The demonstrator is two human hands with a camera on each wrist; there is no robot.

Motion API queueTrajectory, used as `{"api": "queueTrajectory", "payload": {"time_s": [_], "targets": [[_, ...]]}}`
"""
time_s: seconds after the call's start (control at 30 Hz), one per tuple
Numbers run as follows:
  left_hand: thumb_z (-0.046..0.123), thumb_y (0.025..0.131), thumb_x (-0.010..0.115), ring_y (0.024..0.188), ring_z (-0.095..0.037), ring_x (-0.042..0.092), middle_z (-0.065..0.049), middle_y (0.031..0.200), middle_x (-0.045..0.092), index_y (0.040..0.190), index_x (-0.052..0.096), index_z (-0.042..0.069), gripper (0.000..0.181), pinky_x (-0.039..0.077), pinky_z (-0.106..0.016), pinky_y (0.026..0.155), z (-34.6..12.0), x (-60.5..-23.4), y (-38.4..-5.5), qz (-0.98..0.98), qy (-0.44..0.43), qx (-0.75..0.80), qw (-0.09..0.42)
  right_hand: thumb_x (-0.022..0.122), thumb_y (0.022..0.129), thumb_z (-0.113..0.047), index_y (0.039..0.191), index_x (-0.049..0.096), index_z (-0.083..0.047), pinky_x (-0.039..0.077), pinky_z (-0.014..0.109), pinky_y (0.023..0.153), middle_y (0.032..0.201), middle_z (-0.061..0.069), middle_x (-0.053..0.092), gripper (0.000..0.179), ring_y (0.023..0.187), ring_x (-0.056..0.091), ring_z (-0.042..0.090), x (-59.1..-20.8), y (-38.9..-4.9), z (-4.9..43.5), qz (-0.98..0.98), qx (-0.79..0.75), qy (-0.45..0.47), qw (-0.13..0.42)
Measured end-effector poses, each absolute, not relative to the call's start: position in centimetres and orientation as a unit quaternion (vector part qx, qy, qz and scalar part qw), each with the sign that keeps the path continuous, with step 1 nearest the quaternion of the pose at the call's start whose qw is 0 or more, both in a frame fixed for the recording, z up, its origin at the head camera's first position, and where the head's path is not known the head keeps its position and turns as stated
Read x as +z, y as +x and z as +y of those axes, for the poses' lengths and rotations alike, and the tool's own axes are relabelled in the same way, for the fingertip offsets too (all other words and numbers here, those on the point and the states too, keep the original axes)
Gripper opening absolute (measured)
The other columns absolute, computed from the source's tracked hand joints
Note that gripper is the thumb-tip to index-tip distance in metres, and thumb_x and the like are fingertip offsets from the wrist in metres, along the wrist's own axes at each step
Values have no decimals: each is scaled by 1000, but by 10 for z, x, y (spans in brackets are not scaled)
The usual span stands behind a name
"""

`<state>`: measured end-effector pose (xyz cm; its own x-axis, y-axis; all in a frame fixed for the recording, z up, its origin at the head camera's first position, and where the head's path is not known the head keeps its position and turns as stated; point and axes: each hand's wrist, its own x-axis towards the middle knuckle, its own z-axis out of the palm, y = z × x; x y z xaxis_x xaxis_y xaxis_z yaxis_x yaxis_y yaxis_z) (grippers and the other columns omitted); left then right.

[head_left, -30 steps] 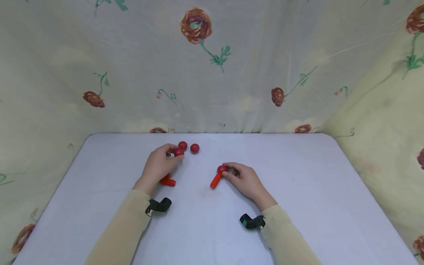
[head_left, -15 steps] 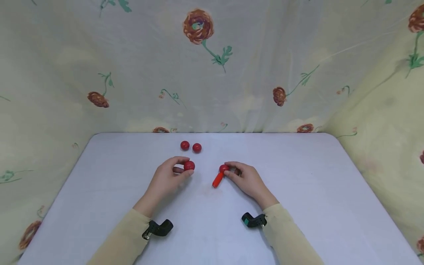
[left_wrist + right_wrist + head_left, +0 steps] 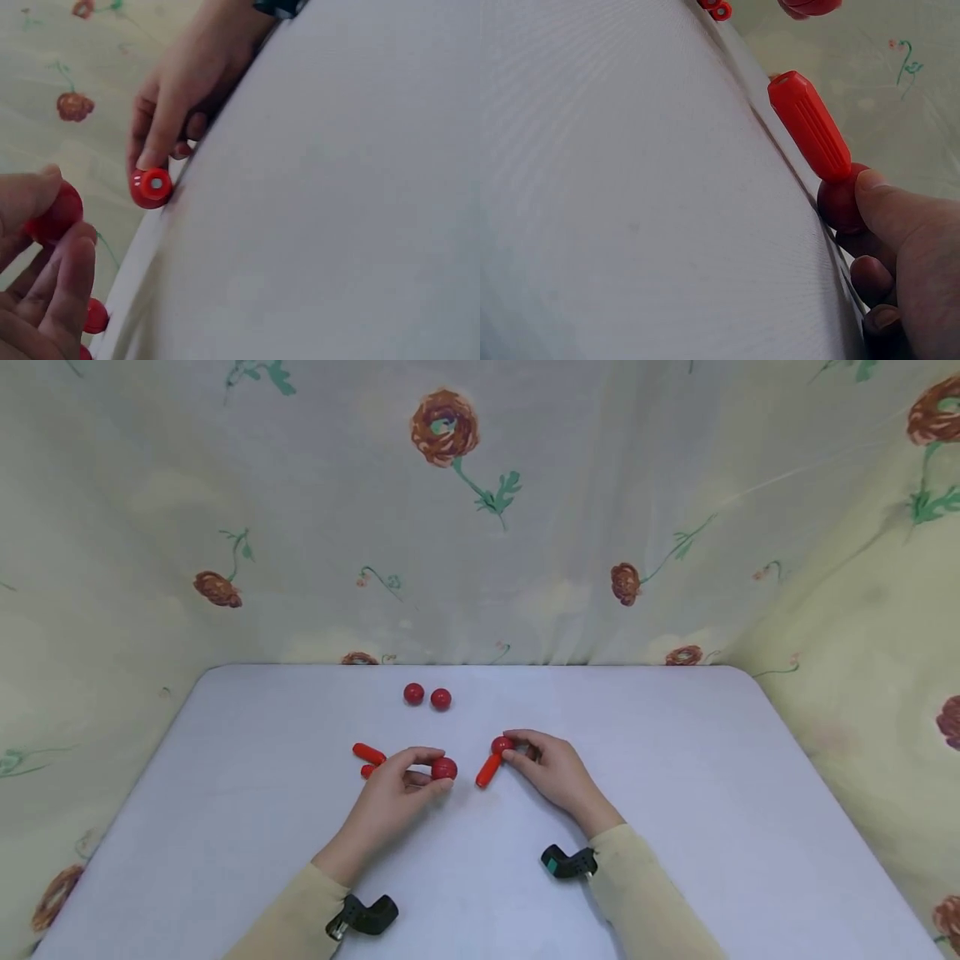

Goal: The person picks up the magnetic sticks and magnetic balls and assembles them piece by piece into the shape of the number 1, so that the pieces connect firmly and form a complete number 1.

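Note:
My left hand point(image 3: 397, 789) pinches a red ball point(image 3: 444, 767) between thumb and fingers, held over the white table just left of the middle. To its right, my right hand point(image 3: 551, 768) grips another red ball point(image 3: 842, 202) from which a ribbed orange-red handle point(image 3: 810, 126) sticks out. That handle slants toward the person and to the left in the head view; its hollow end point(image 3: 156, 184) faces the left wrist camera. Two loose orange-red handles lie behind the left hand: one upper handle point(image 3: 368, 753) and one lower handle point(image 3: 367, 771), partly covered by the fingers.
Toward the table's back edge rest two more red balls, a left ball point(image 3: 413, 693) and a right ball point(image 3: 441, 699), side by side. A flower-print cloth point(image 3: 315, 510) hangs behind the white table point(image 3: 675, 760) and along its sides.
My left hand has brought its ball from beside the back balls toward the person and to the right, near the handle in my right hand. The right hand stays where it was.

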<state>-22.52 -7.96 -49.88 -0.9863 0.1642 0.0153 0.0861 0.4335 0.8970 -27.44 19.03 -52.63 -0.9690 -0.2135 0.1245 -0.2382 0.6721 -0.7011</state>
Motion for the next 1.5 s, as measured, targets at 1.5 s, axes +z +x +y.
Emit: {"api": "queueTrajectory", "payload": {"time_s": [1.5], "targets": [[48,83,77,68,-7,57,16,82,60,120,69,26,45,50,-25,60,-68,-523,-219,894,152,420,32,70,93,-33,128,67,-21,49,33,70,99,-5,64,37,82,55,16,-528,-274,189,-916,382,115,42]]}}
